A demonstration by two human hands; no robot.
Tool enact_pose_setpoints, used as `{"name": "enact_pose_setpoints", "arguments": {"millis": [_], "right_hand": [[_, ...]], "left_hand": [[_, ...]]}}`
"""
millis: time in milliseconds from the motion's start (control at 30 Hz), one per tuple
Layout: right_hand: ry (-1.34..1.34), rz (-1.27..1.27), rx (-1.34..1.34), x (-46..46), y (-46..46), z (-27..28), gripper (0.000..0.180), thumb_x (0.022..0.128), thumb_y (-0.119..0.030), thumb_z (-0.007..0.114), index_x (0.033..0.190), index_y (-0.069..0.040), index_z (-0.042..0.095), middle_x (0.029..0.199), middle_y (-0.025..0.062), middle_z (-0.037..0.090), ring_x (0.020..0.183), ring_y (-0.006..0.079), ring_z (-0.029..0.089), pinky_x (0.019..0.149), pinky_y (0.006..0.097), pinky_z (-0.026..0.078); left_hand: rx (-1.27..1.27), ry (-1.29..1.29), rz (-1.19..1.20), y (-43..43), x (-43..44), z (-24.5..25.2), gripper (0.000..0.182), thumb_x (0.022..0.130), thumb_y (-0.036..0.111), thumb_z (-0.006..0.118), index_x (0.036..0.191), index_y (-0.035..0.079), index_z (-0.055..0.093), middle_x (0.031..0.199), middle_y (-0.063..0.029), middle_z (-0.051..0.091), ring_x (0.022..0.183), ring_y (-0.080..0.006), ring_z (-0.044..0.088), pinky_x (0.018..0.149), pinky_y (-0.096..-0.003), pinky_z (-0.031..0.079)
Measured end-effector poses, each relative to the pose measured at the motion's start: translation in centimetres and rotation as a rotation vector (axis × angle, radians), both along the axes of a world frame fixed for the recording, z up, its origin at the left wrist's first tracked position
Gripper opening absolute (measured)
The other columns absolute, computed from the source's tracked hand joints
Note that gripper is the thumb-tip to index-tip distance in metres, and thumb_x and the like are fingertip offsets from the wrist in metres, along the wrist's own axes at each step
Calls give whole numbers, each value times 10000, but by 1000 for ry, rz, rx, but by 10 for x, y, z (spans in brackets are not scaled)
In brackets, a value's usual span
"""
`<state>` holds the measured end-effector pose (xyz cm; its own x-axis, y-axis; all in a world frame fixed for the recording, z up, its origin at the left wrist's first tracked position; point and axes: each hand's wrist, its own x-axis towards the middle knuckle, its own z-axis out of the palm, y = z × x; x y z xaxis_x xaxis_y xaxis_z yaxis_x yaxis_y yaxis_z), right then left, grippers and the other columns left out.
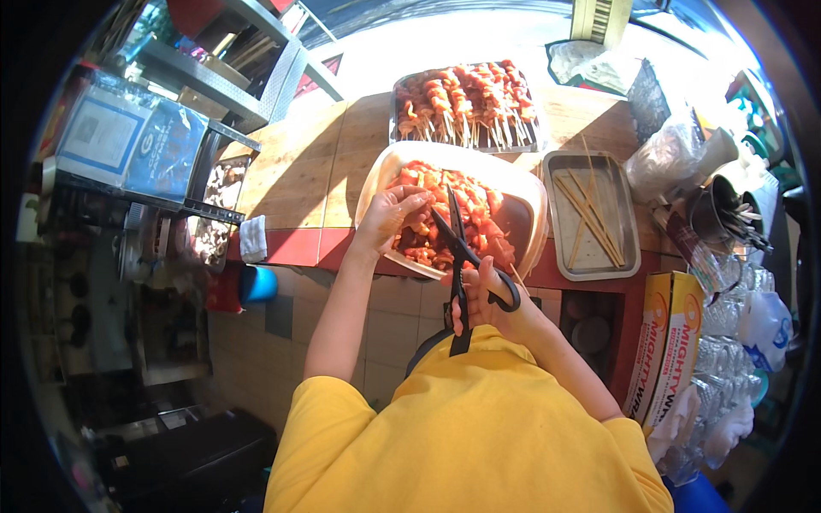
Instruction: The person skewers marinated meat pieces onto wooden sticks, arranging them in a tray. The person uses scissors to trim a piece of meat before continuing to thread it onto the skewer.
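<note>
My right hand [487,295] grips a pair of black kitchen scissors [459,247], fingers through the handles. The blades are spread and point away from me, over a pale plastic basin [535,221] of raw, marinated meat pieces [474,224]. Beside the blade tips, my left hand [399,215] is above the basin's left side, thumb and fingertips pinched together. Whether a bit of meat is between those fingers cannot be made out against the meat behind. A thin bamboo skewer [517,274] shows by my right hand; I cannot tell if it is held.
Behind the basin, a metal tray [392,122] holds many meat skewers [465,99]. Another metal tray [560,256] on the right has several bare bamboo skewers [587,221]. A white cloth [253,238] hangs over the table's red edge. Wrap boxes [673,346] and glasses [718,359] stand right.
</note>
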<state>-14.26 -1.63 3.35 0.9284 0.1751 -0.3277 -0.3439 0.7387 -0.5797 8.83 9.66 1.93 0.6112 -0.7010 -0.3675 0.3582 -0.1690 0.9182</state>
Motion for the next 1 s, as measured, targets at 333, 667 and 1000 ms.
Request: {"name": "enact_pose_setpoints", "arguments": {"millis": [333, 667, 1000], "right_hand": [[-71, -160, -83, -19, -28, 16, 817, 848, -726, 354, 1194, -2, 508, 798, 81, 586, 726, 210, 603, 698, 329, 493], [-105, -275, -108, -25, -40, 21, 802, 848, -723, 371, 1147, 8, 511, 786, 70, 555, 684, 187, 600, 671, 318, 507], [-64, -332, -71, -37, -44, 13, 831, 854, -706, 381, 1219, 33, 483, 792, 85, 562, 689, 191, 594, 672, 320, 501]], "left_hand": [[821, -1042, -535, 13, -5, -5, 226, 688, 188, 750, 887, 82, 737, 904, -124, 697, 832, -265, 669, 751, -339, 520], [815, -1158, -905, -13, -4, -43, 197, 567, 174, 722, 701, 30, 699, 709, -184, 657, 703, -301, 662, 660, -353, 534], [670, -827, -765, -9, 9, -21, 218, 618, 167, 719, 762, 3, 719, 694, -148, 676, 665, -219, 661, 664, -325, 519]]}}
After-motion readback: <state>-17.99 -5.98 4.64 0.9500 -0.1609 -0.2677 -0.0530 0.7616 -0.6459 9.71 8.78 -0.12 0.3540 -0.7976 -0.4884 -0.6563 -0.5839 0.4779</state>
